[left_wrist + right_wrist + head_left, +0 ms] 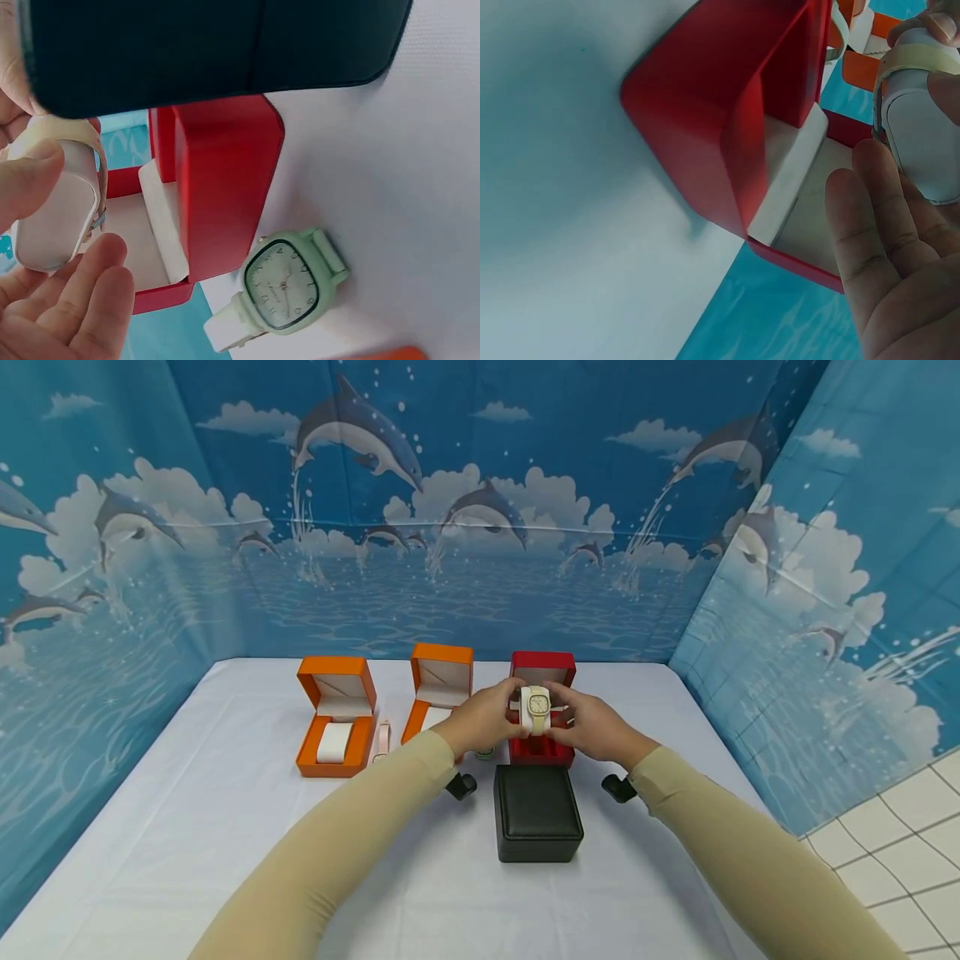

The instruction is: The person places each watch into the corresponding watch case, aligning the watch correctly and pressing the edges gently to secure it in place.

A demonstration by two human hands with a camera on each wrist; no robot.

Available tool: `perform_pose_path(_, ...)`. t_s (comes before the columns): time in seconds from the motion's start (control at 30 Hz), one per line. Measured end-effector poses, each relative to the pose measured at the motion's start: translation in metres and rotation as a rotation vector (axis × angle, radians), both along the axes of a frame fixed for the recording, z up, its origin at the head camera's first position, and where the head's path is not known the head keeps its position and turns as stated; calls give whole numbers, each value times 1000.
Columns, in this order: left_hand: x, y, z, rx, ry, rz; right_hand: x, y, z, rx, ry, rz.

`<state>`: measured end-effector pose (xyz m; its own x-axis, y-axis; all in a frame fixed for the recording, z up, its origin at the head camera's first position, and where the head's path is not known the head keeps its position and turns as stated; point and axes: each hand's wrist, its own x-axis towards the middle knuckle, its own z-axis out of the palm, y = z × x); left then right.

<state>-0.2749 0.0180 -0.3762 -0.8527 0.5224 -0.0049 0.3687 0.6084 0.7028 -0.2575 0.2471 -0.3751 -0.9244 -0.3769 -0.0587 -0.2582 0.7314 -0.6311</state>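
Both hands hold a cream wristwatch (539, 703), strapped round a white cushion (56, 221), over the open red watch box (542, 758). My left hand (486, 718) grips it from the left, thumb on the strap in the left wrist view. From the other side my right hand (597, 725) pinches the cushion's ends, some fingers stretched out below it in the right wrist view. The watch face points back toward the head camera. Close beside the red box, partly hidden by the left hand, lies a pale green watch (283, 283).
A closed black box (538, 810) stands in front of the red one. To the left are two open orange boxes (335, 747) (441, 652) with white cushions in them. A pink-strapped watch (383, 739) lies between these. A dolphin-print curtain (465, 593) borders the white table (187, 810).
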Motion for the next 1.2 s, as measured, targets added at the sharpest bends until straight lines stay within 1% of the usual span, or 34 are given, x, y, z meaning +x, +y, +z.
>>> perform_pose_path(0.17,-3,2,-5,-25,-5,-3,-2,1,-4,9,-22,-9)
perform_pose_path(0.37,-5,3,-9,-39,-13,-6,-4,3,-10,21,-28,-6)
perform_pose_path(0.57,-8,3,-14,-62,-4,-10,-7,4,-14,38,-38,-15)
perform_pose_path(0.7,-10,5,-16,-93,-1,-5,-9,4,-18,49,-38,-11)
perform_pose_path(0.9,-11,8,-19,-147,17,10,-9,5,-20,44,-30,4)
perform_pose_path(1.2,-12,14,-23,-191,60,11,-10,7,-23,63,-33,8)
